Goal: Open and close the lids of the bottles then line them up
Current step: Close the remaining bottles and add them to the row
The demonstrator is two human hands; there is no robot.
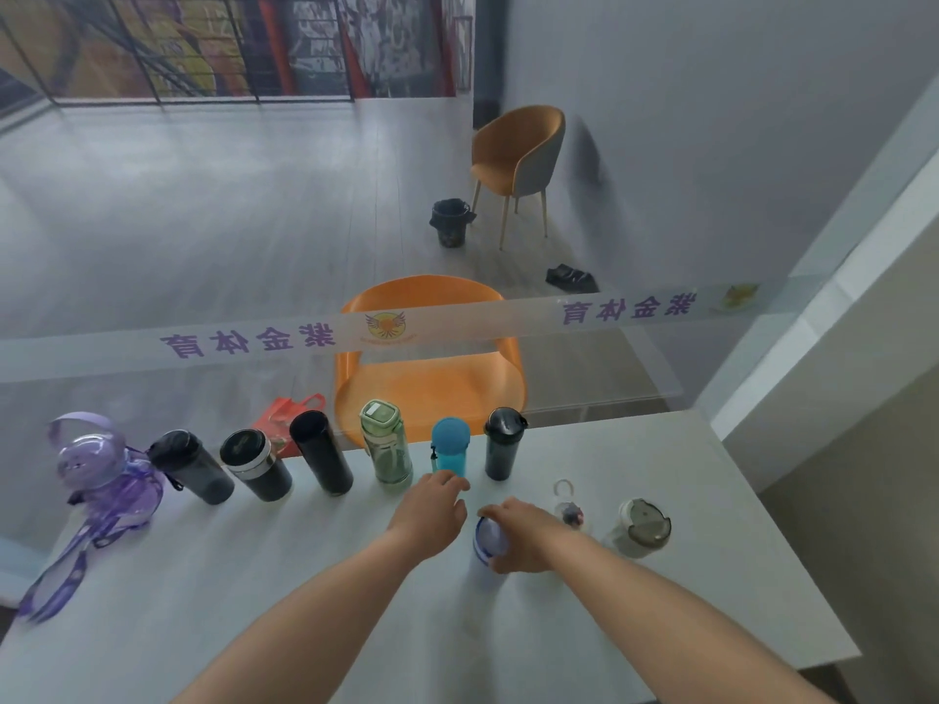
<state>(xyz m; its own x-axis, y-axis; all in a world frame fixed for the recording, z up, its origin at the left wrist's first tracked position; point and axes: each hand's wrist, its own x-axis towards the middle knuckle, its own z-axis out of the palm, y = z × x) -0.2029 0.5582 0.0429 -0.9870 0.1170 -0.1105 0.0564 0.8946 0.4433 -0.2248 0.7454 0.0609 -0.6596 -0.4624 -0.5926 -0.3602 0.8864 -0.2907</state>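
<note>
Your right hand (pixel 526 536) grips the white bottle (pixel 488 551) while your left hand (pixel 432 508), loosely open and empty, could topple the blue bottle (pixel 449 449).

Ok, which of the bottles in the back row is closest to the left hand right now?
The blue bottle with the round blue lid, second from the right end of the row. The left hand sits just in front of its base; the green bottle and dark bottle flank it.
</note>
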